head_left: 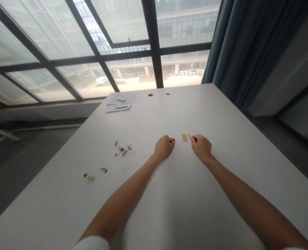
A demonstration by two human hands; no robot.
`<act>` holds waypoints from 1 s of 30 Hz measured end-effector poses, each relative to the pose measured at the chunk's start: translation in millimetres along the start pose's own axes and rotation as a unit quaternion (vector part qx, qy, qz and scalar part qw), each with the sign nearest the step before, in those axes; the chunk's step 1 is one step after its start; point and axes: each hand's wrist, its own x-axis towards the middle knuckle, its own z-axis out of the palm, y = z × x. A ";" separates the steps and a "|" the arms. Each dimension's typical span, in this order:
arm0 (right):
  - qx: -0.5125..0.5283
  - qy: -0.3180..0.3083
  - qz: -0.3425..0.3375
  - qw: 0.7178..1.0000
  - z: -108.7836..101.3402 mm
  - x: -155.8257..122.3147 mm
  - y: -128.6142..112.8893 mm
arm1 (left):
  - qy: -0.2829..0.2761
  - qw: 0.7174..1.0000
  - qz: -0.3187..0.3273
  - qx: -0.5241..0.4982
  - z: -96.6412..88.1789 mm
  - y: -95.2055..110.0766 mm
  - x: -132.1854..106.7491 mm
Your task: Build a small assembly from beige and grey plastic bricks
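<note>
Apparently the gold block [90,178] at near left and the pile of small pieces [121,151] beyond it lie off to that side to leave the hands room, yet within the left arm's reach; the papers [121,102] sit at far left, probably to be out of the way. Further right, the left hand [164,146] rests low over the table [208,111], forearm slanting in from near left, fingers curled and thumb toward the index finger — whether it grips anything, I cannot tell. Between the hands lies the gold plate [184,137], flat and apart from both, likely central so either can reach it. Just right of it is the thin gold strip [189,136], its near end at the fingertips of the right hand [202,145] — pinched or merely touched, I cannot tell — with that wrist bent inward.
</note>
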 end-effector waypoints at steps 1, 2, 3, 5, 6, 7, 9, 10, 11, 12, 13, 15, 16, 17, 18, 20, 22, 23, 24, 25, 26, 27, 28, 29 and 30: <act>-0.001 -0.004 0.001 1.000 0.2 0.2 0.1 | -0.008 1.000 -0.012 0.014 0.7 4.3 2.0; -0.001 -0.007 0.001 1.000 0.4 0.4 0.2 | -0.010 0.999 -0.019 0.024 2.2 8.6 3.9; -0.001 -0.009 0.000 1.000 0.5 0.5 0.2 | -0.008 0.999 -0.023 0.030 4.6 12.7 5.7; -0.002 -0.010 -0.004 1.000 0.8 0.4 0.2 | 0.003 0.999 -0.025 0.036 11.1 20.0 7.9; -0.003 -0.010 -0.007 1.000 0.8 0.4 0.2 | 0.012 0.999 -0.028 0.037 14.7 22.9 8.2; -0.004 -0.010 -0.011 1.000 0.8 0.3 0.1 | 0.022 0.998 -0.034 0.038 18.1 25.3 8.0; -0.009 -0.012 -0.020 1.000 0.6 0.3 -0.1 | 0.038 0.997 -0.048 0.040 23.2 28.6 6.5; -0.011 -0.014 -0.024 1.000 0.3 0.2 -0.1 | 0.042 0.997 -0.052 0.040 24.7 29.5 5.5; -0.012 -0.015 -0.027 0.999 0.1 0.2 -0.1 | 0.043 0.997 -0.054 0.040 25.3 30.1 4.6; -0.013 -0.017 -0.029 0.999 -0.2 0.2 0.1 | 0.042 0.997 -0.052 0.040 25.4 30.4 3.9; -0.013 -0.017 -0.031 0.999 -0.4 0.2 0.3 | 0.038 0.997 -0.049 0.040 25.2 30.6 3.5; -0.013 -0.016 -0.036 0.999 -0.7 0.1 1.0 | 0.031 0.998 -0.043 0.039 24.2 30.8 3.4; -0.013 -0.016 -0.040 0.999 -0.9 0.1 1.4 | 0.028 0.998 -0.041 0.039 23.7 30.9 3.7; -0.012 -0.016 -0.043 0.999 -1.1 0.0 1.8 | 0.025 0.998 -0.038 0.038 23.4 31.1 4.0; -0.011 -0.017 -0.047 0.999 -1.3 -0.1 2.0 | 0.023 0.998 -0.037 0.038 23.2 31.5 4.4; -0.011 -0.018 -0.051 0.998 -2.0 -0.4 2.3 | 0.021 0.999 -0.033 0.038 23.1 32.4 4.9; -0.013 -0.016 -0.051 0.999 -2.7 -0.8 2.2 | 0.021 0.998 -0.031 0.041 23.0 33.4 4.9; -0.016 -0.014 -0.050 0.999 -3.0 -1.0 2.1 | 0.021 0.998 -0.030 0.043 22.9 33.9 4.8; -0.018 -0.013 -0.051 0.998 -3.3 -1.3 1.9 | 0.021 0.998 -0.029 0.043 22.8 34.3 4.7; -0.021 -0.013 -0.052 0.998 -3.5 -1.5 1.8 | 0.021 0.998 -0.028 0.044 22.8 34.5 4.6; -0.024 -0.014 -0.053 0.998 -3.7 -1.7 1.6 | 0.022 0.998 -0.027 0.044 22.7 34.6 4.5; -0.026 -0.016 -0.055 0.998 -3.9 -1.8 1.5 | 0.022 0.999 -0.024 0.043 22.8 34.6 4.4; -0.028 -0.019 -0.059 0.998 -4.1 -2.0 1.3 | 0.024 0.999 -0.022 0.043 22.8 34.6 4.3; -0.029 -0.021 -0.061 0.997 -4.5 -2.1 1.1 | 0.025 0.999 -0.021 0.044 22.8 34.5 4.2; -0.030 -0.023 -0.062 0.997 -5.0 -2.2 0.8 | 0.026 0.998 -0.020 0.044 22.8 34.5 4.1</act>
